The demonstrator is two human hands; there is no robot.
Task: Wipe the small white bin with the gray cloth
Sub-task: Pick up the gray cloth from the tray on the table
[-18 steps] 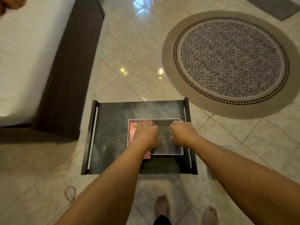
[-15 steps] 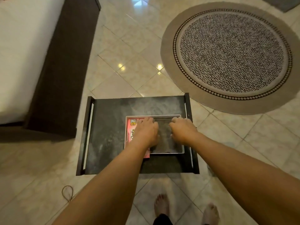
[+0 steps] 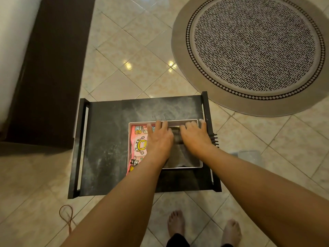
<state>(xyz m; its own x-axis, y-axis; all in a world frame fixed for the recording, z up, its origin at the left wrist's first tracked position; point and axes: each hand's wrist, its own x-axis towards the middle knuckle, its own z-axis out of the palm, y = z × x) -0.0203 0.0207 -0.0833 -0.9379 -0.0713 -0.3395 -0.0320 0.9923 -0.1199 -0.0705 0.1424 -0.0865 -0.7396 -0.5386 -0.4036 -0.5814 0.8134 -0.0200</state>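
Note:
The small white bin (image 3: pixel 199 164) is a shallow rectangular tray on a dark low table (image 3: pixel 106 139). A gray cloth (image 3: pixel 179 157) lies inside its right half, bunched into a fold between my hands. My left hand (image 3: pixel 158 138) lies palm down in the bin, its fingertips at the far rim. Beside it my right hand (image 3: pixel 193 135) presses on the cloth with curled fingers, the thumb past the bin's far right corner. A pink packet with cartoon prints (image 3: pixel 139 139) fills the bin's left side, partly under my left hand.
A black comb-like item (image 3: pixel 214 139) pokes out at the table's right edge. On the floor to the right stands a clear container (image 3: pixel 249 155). A round patterned rug (image 3: pixel 256 49) lies far right, a bed with dark frame (image 3: pixel 49 68) left. My bare feet (image 3: pixel 176 223) stand near the table.
Both hands have slid toward the bin's far rim, and more of the pink packet shows. The cloth is bunched between them.

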